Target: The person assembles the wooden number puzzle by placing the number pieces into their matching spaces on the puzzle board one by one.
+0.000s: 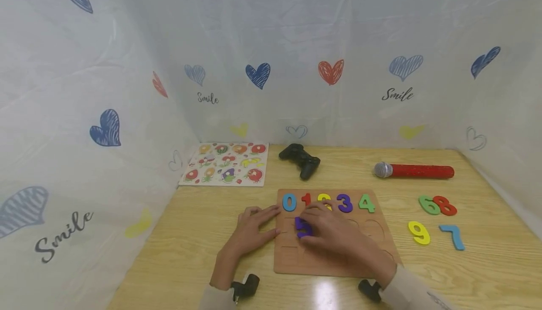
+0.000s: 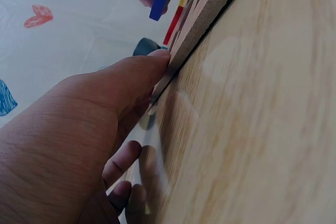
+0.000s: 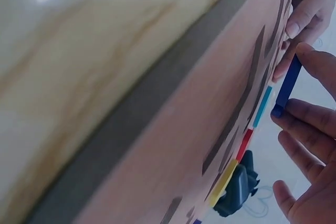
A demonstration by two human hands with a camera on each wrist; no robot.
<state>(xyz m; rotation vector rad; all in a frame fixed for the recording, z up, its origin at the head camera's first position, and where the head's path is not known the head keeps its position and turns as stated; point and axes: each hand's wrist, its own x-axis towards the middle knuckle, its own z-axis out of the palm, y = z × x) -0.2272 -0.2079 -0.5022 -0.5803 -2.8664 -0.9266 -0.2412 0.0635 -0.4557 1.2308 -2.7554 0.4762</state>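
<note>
A purple number 5 (image 1: 302, 227) is pinched between the thumb and fingers of my right hand (image 1: 332, 227), held just over the second row of a wooden number board (image 1: 326, 265). In the right wrist view the 5 (image 3: 286, 88) shows edge-on, tilted above the board. My left hand (image 1: 251, 230) rests at the board's left edge, thumb and fingertips touching it, the fingers spread. Along the top row sit a blue 0 (image 1: 289, 202), a red 1 (image 1: 306, 199), a yellow 2 (image 1: 324, 198), a purple 3 (image 1: 345, 203) and a green 4 (image 1: 366, 203); the right hand partly covers the 1 and 2.
Right of the board lie a green 6 (image 1: 429, 204), a red 8 (image 1: 445, 205), a yellow 9 (image 1: 419, 233) and a blue 7 (image 1: 453, 236). Behind are a fruit picture board (image 1: 224, 164), a black game controller (image 1: 299, 160) and a red microphone (image 1: 419, 170). A printed curtain (image 1: 296, 32) hangs around the table.
</note>
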